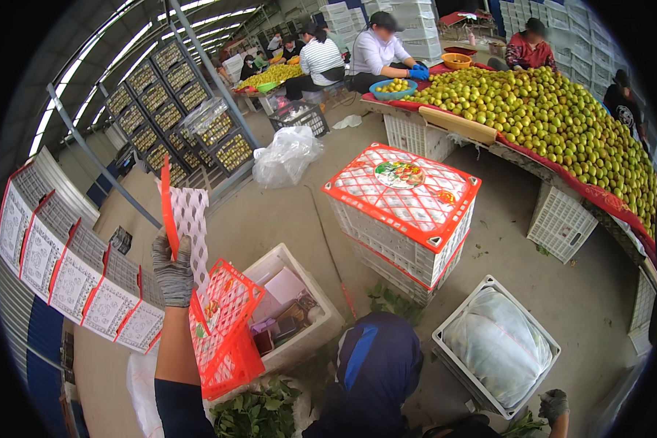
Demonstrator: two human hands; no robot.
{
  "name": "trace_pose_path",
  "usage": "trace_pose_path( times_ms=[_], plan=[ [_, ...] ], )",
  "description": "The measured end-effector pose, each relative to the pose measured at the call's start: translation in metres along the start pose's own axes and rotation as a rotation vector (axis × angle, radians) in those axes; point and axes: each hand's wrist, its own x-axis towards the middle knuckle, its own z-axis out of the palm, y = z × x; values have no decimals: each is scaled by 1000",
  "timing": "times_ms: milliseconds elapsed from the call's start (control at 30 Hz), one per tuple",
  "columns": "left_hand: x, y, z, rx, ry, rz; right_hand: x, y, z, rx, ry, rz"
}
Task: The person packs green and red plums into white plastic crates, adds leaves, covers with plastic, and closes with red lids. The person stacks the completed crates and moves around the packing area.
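My left hand [173,271], in a grey knitted glove, grips an upright red plastic piece [169,213]. A white slitted sheet [192,222] hangs beside it. Just below the hand, red lattice lids [227,306] lean against a white foam box [320,309] holding small items. At the lower right edge is my gloved right hand [554,406], close to some green leaves [523,424]; whether it holds anything is unclear. Near it stands a grey crate [441,334] with a bulging load under translucent plastic film [501,328].
Stacked white crates [399,222] with a red lattice lid stand ahead. Green-yellow fruit [547,120] covers a table at right, where people sit. Patterned white boxes [76,274] line the left. Leafy sprigs [257,410] and dark navy cloth with a blue stripe [380,350] are below.
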Motion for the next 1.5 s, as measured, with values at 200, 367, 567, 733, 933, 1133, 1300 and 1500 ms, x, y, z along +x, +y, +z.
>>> trace_pose_path(
  times_ms=[200, 367, 567, 733, 933, 1133, 1300, 1500],
  plan=[
    [-15, 158, 102, -446, -287, 285, -22, -17, 2, -20, 64, -19],
    [-113, 286, 207, -375, -700, 691, -34, -31, -4, -28, 41, -11],
    [-360, 329, 317, -340, -1081, 1088, -12, 16, -14, -2, 184, -94],
    [-522, 266, 360, -13, -1636, 1100, -13, 35, -17, -58, 179, -15],
    [-511, 193, 383, -334, -1324, 1000, 3, 3, 3, -53, 213, 11],
    [-434, 99, 501, 372, -1136, -25, 50, -29, 50, 300, 271, -9],
    [-437, 67, 540, 254, -1119, -62, 57, -41, 85, 183, 629, 181],
    [-460, 74, 542, 385, -1125, 74, 66, -19, 111, 343, 770, 125]
  ],
)
